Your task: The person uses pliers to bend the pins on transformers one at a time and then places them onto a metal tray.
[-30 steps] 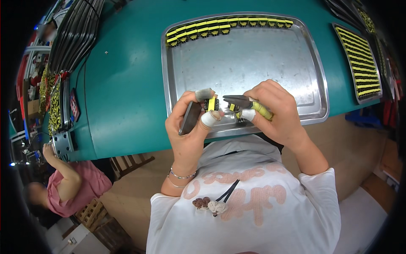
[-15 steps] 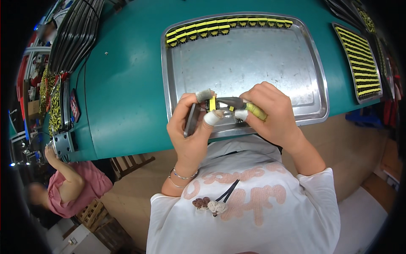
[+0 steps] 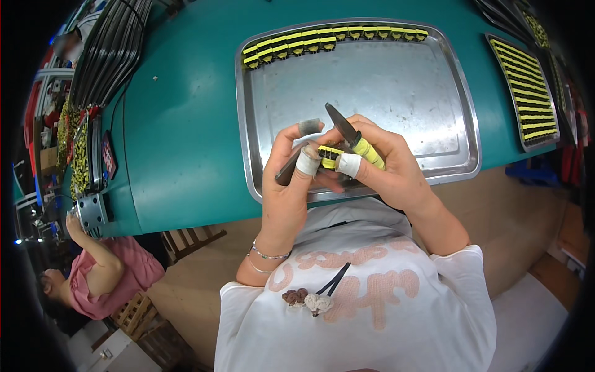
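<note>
Over the near edge of the metal tray, my left hand [image 3: 289, 162] and my right hand [image 3: 392, 158] come together, thumbs and some fingers wrapped in white and grey tape. Between the two thumbs is a small yellow-and-black component [image 3: 330, 155] with thin metal pins showing. Tucked in my left palm is a dark flat bar [image 3: 287, 169], partly hidden by the thumb. My right hand grips a tool with a dark pointed blade [image 3: 342, 123] and a yellow-wrapped handle [image 3: 368, 153]; the blade points up and away to the left, clear of the component.
The metal tray [image 3: 359, 84] holds rows of similar components [image 3: 290, 46] along its far side. A second tray [image 3: 524, 90], filled with rows, lies at the right of the green table [image 3: 180, 136]. Stacked black strips [image 3: 111, 53] stand at far left, near a person in pink [image 3: 118, 273].
The tool's blade has swung from lying across the component to pointing up and away. The component has turned so its pins show, and my hands have drawn closer together.
</note>
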Demonstrator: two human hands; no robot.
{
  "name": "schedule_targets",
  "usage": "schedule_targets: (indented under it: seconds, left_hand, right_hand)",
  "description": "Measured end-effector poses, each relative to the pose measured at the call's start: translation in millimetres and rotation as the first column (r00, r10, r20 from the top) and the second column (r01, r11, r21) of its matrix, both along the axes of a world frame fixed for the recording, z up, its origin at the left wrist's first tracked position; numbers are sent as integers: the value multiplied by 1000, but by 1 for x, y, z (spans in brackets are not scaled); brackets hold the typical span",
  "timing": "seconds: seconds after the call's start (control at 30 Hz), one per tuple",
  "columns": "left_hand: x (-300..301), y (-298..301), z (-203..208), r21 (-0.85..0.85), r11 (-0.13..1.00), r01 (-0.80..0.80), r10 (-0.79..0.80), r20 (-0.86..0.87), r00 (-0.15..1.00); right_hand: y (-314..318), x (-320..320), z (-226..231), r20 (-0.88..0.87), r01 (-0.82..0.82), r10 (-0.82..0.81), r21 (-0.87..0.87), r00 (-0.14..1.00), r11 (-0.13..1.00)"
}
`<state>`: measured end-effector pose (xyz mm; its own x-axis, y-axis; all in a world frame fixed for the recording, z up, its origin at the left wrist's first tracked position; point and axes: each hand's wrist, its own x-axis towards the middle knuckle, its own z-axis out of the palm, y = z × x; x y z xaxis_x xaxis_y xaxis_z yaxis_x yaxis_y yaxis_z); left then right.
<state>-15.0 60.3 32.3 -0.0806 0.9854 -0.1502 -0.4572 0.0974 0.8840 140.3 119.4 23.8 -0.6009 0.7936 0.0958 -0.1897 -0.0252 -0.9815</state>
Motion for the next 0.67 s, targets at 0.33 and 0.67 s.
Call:
schedule_targets:
  seconds: [0.33, 0.67]
  left_hand:
    - [-25, 2, -14, 115, 954, -278, 187, 498, 847]
    - [-13, 7, 1, 246, 956, -156, 65, 343, 937]
  right_hand:
    - [-10, -16, 7, 7, -30, 33, -256, 999, 966]
    - [-19, -36, 11, 228, 92, -223, 475, 948, 875]
